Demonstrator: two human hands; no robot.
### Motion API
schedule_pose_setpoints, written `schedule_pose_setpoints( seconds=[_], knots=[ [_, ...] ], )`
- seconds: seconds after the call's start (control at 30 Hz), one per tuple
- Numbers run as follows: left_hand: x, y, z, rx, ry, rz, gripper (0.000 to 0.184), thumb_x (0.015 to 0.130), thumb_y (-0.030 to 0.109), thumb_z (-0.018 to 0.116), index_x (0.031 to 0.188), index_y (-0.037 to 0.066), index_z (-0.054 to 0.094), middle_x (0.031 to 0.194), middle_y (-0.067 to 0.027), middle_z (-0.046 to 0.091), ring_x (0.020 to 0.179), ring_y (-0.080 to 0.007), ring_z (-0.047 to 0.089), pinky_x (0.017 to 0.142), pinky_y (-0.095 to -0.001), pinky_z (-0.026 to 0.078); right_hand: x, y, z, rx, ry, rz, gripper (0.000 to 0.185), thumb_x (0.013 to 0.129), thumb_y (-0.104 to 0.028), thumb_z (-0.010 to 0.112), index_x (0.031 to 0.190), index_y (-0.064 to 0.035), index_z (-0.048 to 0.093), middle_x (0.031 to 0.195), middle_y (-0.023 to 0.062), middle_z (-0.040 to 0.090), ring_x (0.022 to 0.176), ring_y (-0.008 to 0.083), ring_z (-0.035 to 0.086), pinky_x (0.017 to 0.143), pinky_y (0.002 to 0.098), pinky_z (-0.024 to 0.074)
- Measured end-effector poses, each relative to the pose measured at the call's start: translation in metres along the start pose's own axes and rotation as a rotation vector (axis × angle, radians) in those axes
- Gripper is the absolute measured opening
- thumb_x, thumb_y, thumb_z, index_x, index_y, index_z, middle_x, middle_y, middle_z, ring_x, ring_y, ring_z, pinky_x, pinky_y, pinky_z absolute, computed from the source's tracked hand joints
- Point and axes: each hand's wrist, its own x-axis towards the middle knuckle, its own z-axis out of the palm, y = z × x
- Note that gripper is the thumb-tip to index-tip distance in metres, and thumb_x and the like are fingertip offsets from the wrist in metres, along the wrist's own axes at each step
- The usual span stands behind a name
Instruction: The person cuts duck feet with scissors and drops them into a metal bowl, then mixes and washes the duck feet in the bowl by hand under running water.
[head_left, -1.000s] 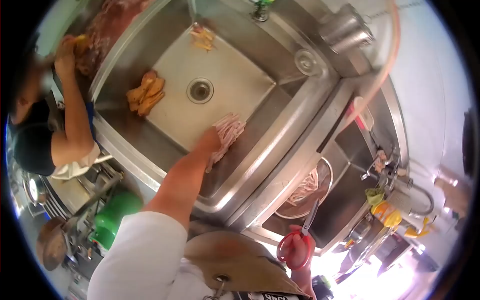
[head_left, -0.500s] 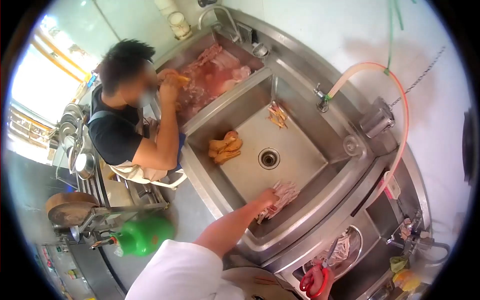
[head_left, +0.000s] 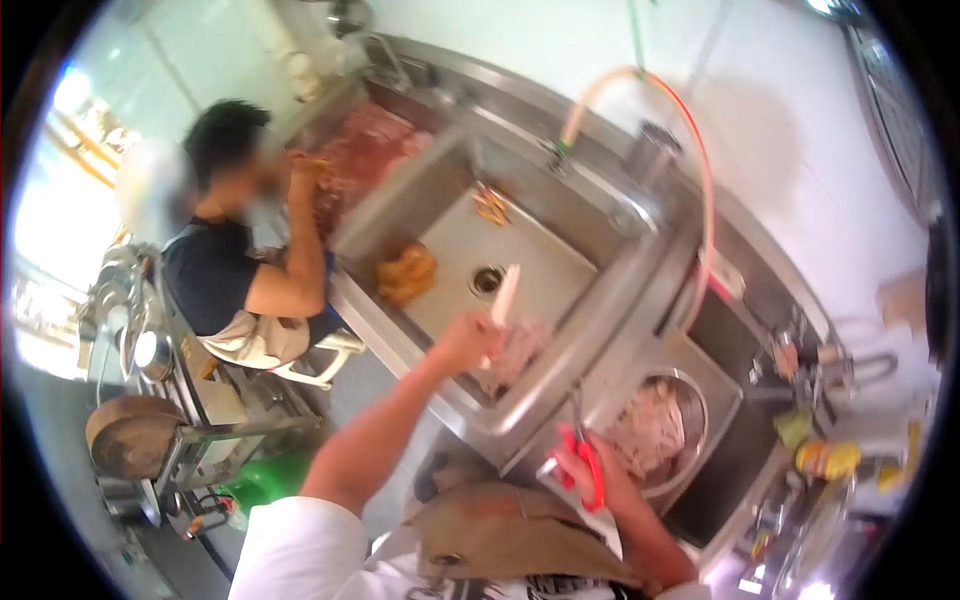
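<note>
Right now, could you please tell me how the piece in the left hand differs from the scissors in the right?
The pale piece is a plain whitish strip, while the scissors have red looped handles and greyish blades. The pale piece is in the left hand, over the large sink; the scissors are in the right hand, near the metal bowl. Both point roughly toward the picture's top.

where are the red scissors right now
In the head view, lower right of centre: the red scissors are in the right hand, left of the round bowl.
</note>
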Motion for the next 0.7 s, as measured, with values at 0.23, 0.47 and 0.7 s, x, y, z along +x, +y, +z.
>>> schedule_pose_setpoints(
  seconds=[0.23, 0.47, 0.7],
  knots=[
    [-0.068, 0.076, 0.012, 0.250, 0.228, 0.226, 0.028, 0.087, 0.025, 0.064, 0.101, 0.001, 0.062, 0.083, -0.0195, 0.066, 0.078, -0.0345, 0.065, 0.069, -0.0430, 0.049, -0.010, -0.054, 0.000, 0.064, -0.240, 0.150, 0.045, 0.101, -0.025, 0.052, 0.133, 0.0043, 0.045, 0.096, 0.0143, 0.064, 0.072, 0.0151, 0.061, 0.062, 0.0289, 0.0509],
    [-0.090, 0.074, 0.025, 0.518, 0.071, 0.356, 0.030, 0.088, 0.024, 0.064, 0.105, 0.000, 0.060, 0.085, -0.0237, 0.065, 0.079, -0.0413, 0.063, 0.070, -0.0424, 0.050, -0.021, -0.068, -0.006, 0.020, -0.341, 0.229, 0.048, 0.099, -0.031, 0.051, 0.130, 0.0061, 0.048, 0.091, 0.0154, 0.065, 0.067, 0.0152, 0.062, 0.061, 0.0284, 0.0507],
    [-0.104, 0.088, 0.045, 0.304, 0.123, 0.369, 0.023, 0.087, 0.020, 0.067, 0.096, 0.000, 0.062, 0.075, -0.0220, 0.064, 0.073, -0.0395, 0.063, 0.065, -0.0420, 0.049, -0.020, -0.072, -0.011, 0.044, -0.338, 0.268, 0.049, 0.098, -0.031, 0.053, 0.126, 0.0080, 0.050, 0.088, 0.0150, 0.066, 0.065, 0.0147, 0.062, 0.059, 0.0285, 0.0506]
  ],
)
